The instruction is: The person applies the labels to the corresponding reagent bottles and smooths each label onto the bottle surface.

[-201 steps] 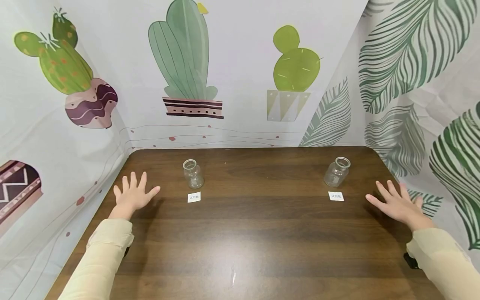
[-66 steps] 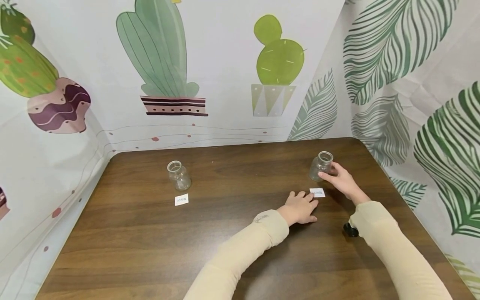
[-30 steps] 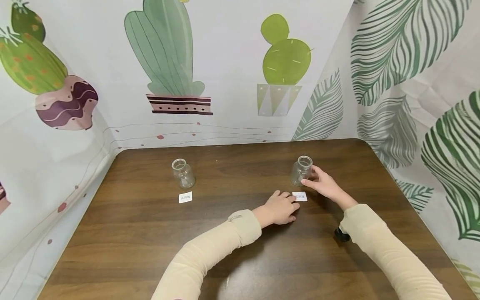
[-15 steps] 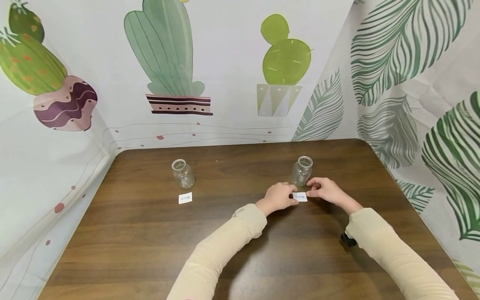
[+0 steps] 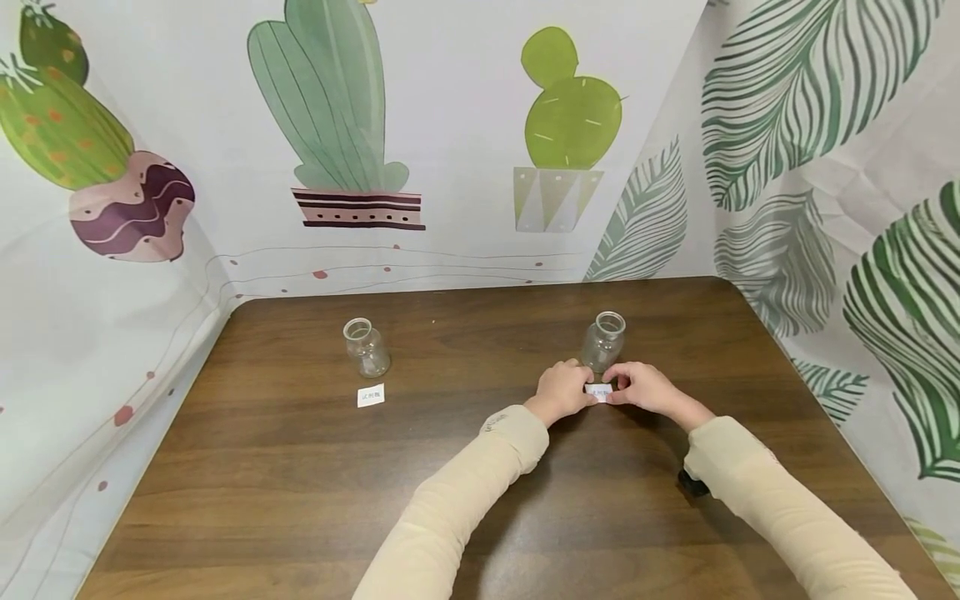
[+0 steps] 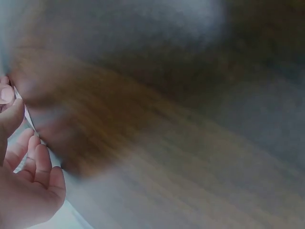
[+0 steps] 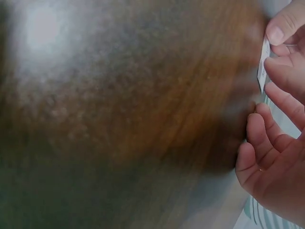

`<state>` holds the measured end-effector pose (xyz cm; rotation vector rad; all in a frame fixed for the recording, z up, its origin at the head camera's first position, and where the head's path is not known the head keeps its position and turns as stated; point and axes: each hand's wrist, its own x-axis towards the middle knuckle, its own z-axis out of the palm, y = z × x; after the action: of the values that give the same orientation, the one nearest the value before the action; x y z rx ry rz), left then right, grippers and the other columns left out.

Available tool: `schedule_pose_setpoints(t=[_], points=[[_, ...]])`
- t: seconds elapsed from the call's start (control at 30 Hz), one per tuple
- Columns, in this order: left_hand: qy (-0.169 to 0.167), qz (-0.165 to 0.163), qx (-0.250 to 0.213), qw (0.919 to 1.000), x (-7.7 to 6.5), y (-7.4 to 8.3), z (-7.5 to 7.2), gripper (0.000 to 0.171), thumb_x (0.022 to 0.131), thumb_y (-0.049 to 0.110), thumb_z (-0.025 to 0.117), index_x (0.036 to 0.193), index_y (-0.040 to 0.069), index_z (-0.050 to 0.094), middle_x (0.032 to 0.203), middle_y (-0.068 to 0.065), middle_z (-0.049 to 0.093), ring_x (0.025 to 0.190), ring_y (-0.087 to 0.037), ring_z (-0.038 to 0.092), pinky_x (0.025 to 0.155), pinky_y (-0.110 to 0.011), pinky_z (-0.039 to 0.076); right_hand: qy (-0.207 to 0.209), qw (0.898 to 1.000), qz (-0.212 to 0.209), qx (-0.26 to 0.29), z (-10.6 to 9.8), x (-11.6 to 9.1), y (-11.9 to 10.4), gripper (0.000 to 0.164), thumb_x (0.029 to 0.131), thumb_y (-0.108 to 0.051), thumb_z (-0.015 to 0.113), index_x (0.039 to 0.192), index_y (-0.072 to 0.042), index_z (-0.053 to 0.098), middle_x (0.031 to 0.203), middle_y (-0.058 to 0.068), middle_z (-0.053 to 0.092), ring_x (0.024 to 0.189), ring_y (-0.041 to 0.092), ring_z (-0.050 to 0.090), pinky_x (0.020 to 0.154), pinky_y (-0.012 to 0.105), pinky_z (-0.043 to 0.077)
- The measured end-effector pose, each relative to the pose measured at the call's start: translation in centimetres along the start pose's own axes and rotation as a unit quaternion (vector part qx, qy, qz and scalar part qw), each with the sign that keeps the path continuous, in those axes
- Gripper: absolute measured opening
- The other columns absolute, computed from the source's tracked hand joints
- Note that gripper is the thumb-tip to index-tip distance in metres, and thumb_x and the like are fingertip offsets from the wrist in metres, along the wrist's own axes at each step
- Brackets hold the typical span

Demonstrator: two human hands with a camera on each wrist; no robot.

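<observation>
In front of the right-hand glass jar (image 5: 603,343), a small white paper label (image 5: 599,392) with blue writing lies between both hands. My left hand (image 5: 561,390) pinches its left edge, thumb at the near corner. On the opposite side my right hand (image 5: 647,388) pinches the right edge with thumb and forefinger. The left wrist view shows the label (image 6: 28,113) nearly edge-on beside the left hand (image 6: 33,195). It is likewise a thin strip in the right wrist view, the label (image 7: 262,67) close to the right thumb. The jar stands upright just behind the fingers.
A second glass jar (image 5: 367,347) stands at the left of the brown wooden table (image 5: 300,475), with another white label (image 5: 371,395) in front of it. A wall cloth (image 5: 465,125) printed with cacti and leaves borders the table's back and sides.
The right-hand jar and its label have shifted left along the table. My right hand has let go of the jar and come down to the label's right edge; my left hand has closed on its left edge.
</observation>
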<state>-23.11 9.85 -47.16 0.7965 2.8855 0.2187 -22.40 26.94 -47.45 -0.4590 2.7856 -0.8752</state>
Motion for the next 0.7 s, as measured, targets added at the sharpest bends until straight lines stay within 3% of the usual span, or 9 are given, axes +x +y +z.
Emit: schedule_pose_setpoints(t=[0.47,0.7], points=[[0.003,-0.019,-0.014,0.9997,0.2,0.12,0.12,0.025,0.074,0.042,0.066,0.087,0.023,0.061,0.089,0.006,0.058,0.083,-0.013,0.055,0.062,-0.026,0.042,-0.002,1.0,0.002,-0.012,0.04,-0.32,-0.73,0.02,0.067,-0.013,0.071,0.082,-0.009,0.058,0.062,-0.001,0.047,0.056,0.011,0.041,0.052,0.025,0.031],[-0.004,-0.029,-0.015,0.9995,0.26,0.31,-0.13,0.025,0.072,0.042,0.067,0.086,0.022,0.059,0.088,0.006,0.057,0.083,-0.013,0.055,0.062,-0.026,0.041,-0.006,1.0,0.006,-0.02,0.04,-0.28,-0.73,0.027,0.069,-0.013,0.07,0.09,-0.006,0.056,0.064,0.0,0.047,0.056,0.012,0.04,0.052,0.026,0.031]])
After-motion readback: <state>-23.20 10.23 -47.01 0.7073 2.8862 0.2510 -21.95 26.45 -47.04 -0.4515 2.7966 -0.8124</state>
